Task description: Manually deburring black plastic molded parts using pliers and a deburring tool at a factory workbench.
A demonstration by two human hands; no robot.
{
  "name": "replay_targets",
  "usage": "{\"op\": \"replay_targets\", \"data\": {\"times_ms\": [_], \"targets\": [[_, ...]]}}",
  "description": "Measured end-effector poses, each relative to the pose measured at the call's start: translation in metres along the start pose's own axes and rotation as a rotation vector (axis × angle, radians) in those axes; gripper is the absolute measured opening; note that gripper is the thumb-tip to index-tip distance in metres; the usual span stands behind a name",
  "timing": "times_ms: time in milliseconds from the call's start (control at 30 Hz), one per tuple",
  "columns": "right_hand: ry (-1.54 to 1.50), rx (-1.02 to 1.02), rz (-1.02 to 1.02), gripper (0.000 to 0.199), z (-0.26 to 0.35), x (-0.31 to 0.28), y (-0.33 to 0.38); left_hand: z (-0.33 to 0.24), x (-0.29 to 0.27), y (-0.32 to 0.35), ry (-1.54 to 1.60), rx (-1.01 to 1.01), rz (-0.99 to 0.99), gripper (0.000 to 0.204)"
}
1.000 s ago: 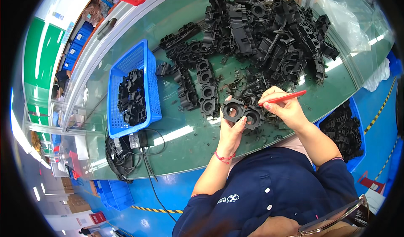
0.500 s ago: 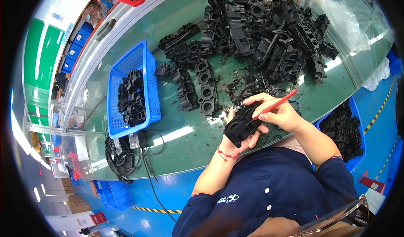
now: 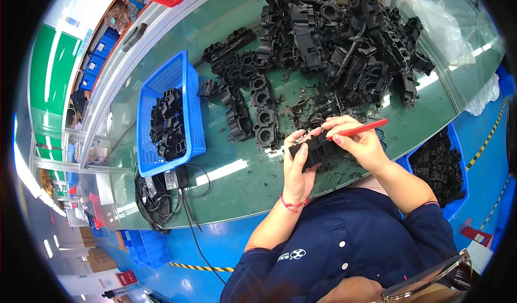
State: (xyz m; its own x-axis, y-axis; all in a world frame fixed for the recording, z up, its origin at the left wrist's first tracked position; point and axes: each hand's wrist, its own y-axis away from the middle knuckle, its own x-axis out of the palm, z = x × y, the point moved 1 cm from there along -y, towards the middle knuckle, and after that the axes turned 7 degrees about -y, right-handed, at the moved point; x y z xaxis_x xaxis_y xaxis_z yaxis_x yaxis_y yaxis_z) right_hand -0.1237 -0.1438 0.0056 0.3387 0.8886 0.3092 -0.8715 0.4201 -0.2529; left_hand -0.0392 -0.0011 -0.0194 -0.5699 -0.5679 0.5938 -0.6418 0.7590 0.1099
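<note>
My left hand (image 3: 299, 175) is closed round one end of a black moulded plastic part (image 3: 320, 151) with round openings, its thumb on the near side. The fingers of my right hand (image 3: 363, 145) pinch a slim red pen-like tool (image 3: 367, 127), whose tip end meets the part's upper right side; the tip itself is too small to make out. That hand's fingertips also rest against the part. Beyond both hands lie small black scraps (image 3: 318, 109) on the green tabletop (image 3: 223, 187).
A big heap of black plastic parts (image 3: 344, 39) fills the far side. Several parts lie in a row (image 3: 263, 112) beside a blue basket (image 3: 192, 109) holding more. Cables (image 3: 156, 206) sit at the left front. A blue bin (image 3: 455, 157) of black parts stands at right.
The black part has been turned in my left hand, whose thumb now lies across its near side. The red tool has swung to a flatter angle and shifted slightly right.
</note>
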Motion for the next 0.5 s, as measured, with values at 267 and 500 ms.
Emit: {"op": "replay_targets", "data": {"times_ms": [267,500], "targets": [[0.056,-0.002,0.042,0.013,-0.0065,-0.0051,-0.0016,0.0013,0.0000,-0.0006,-0.019,-0.021,-0.070,0.025],[0.100,-0.007,0.053,0.012,-0.0090,-0.0035,-0.0015,0.0025,-0.0013,-0.0010,-0.067,-0.031,-0.098,0.022]]}}
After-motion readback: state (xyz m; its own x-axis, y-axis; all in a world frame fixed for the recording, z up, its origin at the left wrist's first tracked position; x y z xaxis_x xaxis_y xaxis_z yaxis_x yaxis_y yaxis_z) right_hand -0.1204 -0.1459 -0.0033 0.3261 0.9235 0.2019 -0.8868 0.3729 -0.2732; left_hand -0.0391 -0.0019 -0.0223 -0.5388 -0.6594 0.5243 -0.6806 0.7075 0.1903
